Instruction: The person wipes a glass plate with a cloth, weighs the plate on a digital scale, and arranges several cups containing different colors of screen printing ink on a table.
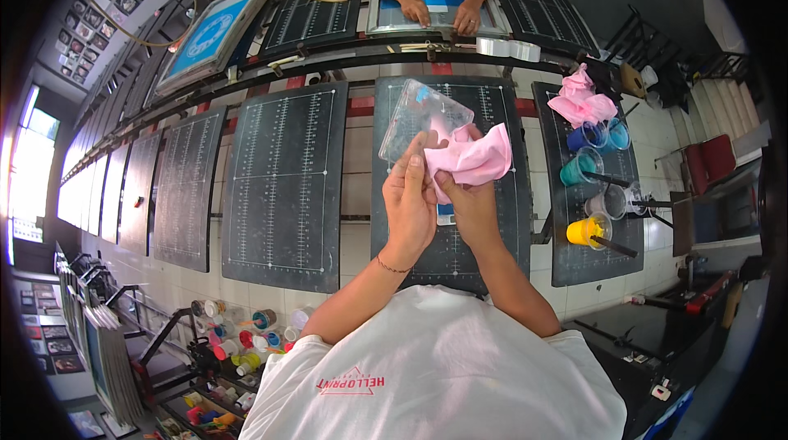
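My left hand point(410, 198) is closed, its thumb pointing up, at the lower edge of a clear plastic rectangular plate point(402, 124), which looks gripped in it. The plate is tilted above a dark board, with a small blue patch near its top. A crumpled pink cloth point(476, 157) is bunched in my right hand point(468, 206), closed beside the left. Part of the cloth overlaps the plate and reaches the left fingers, so some fingertips are hidden. Below my hands, a small blue and white piece point(445, 212) shows partly between the wrists.
Dark ruled boards point(283, 185) stand in a row along the rail. On the right board, cups of blue, teal and yellow ink point(584, 231) stand near another pink cloth point(581, 99). Across the rail, a person in yellow point(427, 9) works over a blue screen frame. Containers point(246, 341) crowd the lower left.
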Tool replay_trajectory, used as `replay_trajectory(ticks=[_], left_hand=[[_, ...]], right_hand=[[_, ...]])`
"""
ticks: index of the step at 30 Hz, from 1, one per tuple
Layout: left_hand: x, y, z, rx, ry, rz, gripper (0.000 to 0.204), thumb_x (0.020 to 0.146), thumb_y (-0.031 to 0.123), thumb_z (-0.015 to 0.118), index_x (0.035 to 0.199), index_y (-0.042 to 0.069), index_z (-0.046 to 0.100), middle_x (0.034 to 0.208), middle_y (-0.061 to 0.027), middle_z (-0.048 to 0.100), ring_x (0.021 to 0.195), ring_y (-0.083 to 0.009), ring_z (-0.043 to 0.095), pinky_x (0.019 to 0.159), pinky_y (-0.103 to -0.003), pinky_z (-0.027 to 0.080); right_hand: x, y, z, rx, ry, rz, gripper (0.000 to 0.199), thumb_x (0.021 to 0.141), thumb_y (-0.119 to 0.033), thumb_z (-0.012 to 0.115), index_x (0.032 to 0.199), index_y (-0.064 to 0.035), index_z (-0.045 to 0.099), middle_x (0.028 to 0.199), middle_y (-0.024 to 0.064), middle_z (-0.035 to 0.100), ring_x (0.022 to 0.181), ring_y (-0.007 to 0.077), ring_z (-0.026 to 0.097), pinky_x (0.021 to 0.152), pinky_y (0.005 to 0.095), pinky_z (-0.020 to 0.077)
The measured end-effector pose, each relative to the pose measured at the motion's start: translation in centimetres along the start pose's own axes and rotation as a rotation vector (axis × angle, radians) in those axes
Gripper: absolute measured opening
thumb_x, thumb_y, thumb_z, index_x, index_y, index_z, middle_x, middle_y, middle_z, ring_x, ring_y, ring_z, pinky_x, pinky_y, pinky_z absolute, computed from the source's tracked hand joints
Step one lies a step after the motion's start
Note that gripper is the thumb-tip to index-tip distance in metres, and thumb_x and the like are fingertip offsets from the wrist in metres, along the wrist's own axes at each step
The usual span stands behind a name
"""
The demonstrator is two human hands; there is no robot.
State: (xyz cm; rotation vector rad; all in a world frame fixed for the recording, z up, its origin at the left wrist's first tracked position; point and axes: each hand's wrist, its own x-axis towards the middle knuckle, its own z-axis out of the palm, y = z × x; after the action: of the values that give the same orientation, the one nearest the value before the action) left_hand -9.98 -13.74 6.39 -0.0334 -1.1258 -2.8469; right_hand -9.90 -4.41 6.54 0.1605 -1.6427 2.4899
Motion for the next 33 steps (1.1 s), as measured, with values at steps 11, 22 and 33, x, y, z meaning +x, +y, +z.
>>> replay_trajectory(ticks=[11,22,33], left_hand=[[0.6,0.5,1.3,-0.146,0.071,-0.078,0.047,0.104,0.021,0.043,0.140,-0.008,0.037,0.140,-0.0224,0.047,0.120,-0.0220,0.055,0.097,-0.029,0.048],[0.2,0.5,2.0,-0.055,0.050,0.022,0.042,0.104,0.018,0.042,0.136,-0.008,0.040,0.142,-0.0220,0.044,0.126,-0.0256,0.051,0.106,-0.032,0.045],[1.0,1.7,2.4,-0.293,0.097,-0.131,0.041,0.104,0.020,0.038,0.137,-0.006,0.038,0.141,-0.0204,0.045,0.128,-0.0289,0.049,0.109,-0.041,0.042]], right_hand=[[0.5,0.7,-2.6,0.088,0.034,0.128,0.043,0.090,-0.015,0.069,0.126,0.0019,0.052,0.119,0.0088,0.059,0.109,0.0142,0.056,0.093,0.0283,0.0447],[-0.6,1.0,-0.9,-0.237,0.036,-0.033,0.038,0.098,-0.015,0.059,0.130,0.0024,0.049,0.123,0.0091,0.058,0.114,0.0141,0.054,0.093,0.0295,0.0453],[-0.4,2.7,-2.1,0.007,0.106,0.104,0.033,0.097,-0.016,0.059,0.124,0.0018,0.053,0.112,0.0057,0.060,0.102,0.0113,0.056,0.087,0.0272,0.0450]])
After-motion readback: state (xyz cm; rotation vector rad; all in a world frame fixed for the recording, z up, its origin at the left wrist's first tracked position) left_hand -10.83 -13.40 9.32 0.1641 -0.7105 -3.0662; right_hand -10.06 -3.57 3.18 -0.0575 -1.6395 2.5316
